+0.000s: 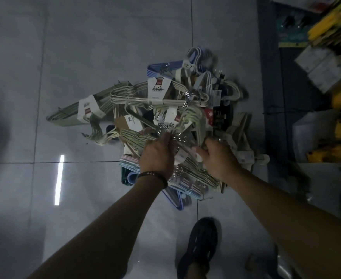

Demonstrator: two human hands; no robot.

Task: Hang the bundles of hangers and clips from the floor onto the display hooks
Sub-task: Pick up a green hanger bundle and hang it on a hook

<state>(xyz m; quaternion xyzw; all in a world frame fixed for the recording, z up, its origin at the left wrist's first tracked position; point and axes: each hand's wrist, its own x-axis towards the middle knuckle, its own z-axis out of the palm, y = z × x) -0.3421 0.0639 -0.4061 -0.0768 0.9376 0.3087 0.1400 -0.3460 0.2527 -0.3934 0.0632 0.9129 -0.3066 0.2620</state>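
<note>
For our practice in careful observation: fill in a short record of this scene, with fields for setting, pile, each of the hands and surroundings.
Setting: grey tiled floor, seen from above
Pile: hanger bundles, cream, green and blue, heaped on the floor
Left hand: grips the metal hooks of a cream bundle
Right hand: holds the same bundle's side
Surroundings: dark shoe below; stocked shelves at right

Bare floor tiles [85, 47] lay open left of the tangled hanger pile [165, 109]; crowded shelves [316, 67] closed in on the right.
</note>
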